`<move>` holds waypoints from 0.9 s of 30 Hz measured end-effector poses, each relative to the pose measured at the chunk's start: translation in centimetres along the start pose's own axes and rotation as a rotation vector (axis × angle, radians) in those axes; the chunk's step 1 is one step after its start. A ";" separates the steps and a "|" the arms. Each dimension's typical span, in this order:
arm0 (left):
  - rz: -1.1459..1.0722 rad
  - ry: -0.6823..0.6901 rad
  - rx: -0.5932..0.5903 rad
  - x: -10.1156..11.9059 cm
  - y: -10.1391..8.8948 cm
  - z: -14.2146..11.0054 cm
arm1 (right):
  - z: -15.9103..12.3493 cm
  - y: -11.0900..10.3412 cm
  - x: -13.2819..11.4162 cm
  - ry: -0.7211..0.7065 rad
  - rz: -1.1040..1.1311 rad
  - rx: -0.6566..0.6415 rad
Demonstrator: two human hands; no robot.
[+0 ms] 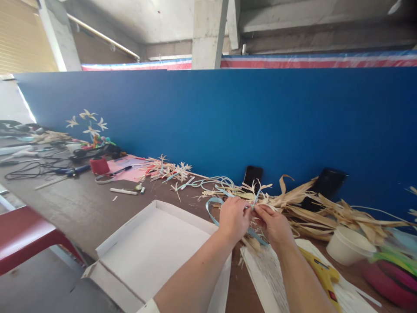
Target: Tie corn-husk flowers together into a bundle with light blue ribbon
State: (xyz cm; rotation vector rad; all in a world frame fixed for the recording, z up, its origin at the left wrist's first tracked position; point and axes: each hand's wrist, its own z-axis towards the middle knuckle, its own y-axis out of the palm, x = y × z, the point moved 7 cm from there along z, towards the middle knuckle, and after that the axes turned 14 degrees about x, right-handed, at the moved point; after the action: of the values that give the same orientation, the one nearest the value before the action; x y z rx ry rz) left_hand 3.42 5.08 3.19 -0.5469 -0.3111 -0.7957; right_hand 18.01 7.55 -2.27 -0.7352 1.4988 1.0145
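Between left hand point(235, 217) and right hand point(276, 224), blue ribbon point(256, 197) is pinched by both. Light tension should spare nearby petals point(265, 186).

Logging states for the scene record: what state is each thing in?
Left hand: pinching a light-blue strip
Right hand: pinching the same strip
White box: open
White cup: uncovered
Yellow glue gun: lying down, on/off unclear
Black phone just behind the hands: propped up, face dark
Husks: dry, loosely heaped
Far-left flowers: upright, petals spread
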 end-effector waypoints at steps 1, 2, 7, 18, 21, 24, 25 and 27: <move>0.003 0.012 0.001 0.1 -0.1 0.0 | 0.1 0.0 0.1 0.001 -0.001 0.003; 0.010 0.027 0.000 0.2 -0.2 0.1 | 0.1 -0.1 0.1 0.001 -0.005 0.003; 0.047 0.083 -0.009 0.5 -0.3 0.2 | 0.1 0.0 0.3 -0.008 -0.025 -0.025; 0.026 0.036 0.005 -0.1 -0.1 0.2 | -0.4 0.7 0.2 -0.021 -0.043 -0.100; 0.024 0.041 0.003 0.1 -0.2 0.2 | -0.5 0.7 0.0 -0.017 -0.014 -0.095; 0.031 0.040 -0.001 0.2 -0.2 0.2 | -0.5 0.8 -0.1 -0.039 -0.019 -0.109; 0.031 0.040 -0.006 0.2 -0.2 0.2 | -0.5 0.8 -0.1 -0.046 -0.021 -0.110; 0.030 0.039 -0.015 0.2 -0.2 0.2 | -0.3 0.8 0.0 -0.054 -0.017 -0.110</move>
State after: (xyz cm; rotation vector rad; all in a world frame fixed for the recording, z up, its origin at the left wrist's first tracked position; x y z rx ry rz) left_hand 3.40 5.00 3.54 -0.5478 -0.2605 -0.7796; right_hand 17.18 7.57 -2.14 -0.7909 1.3968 1.1024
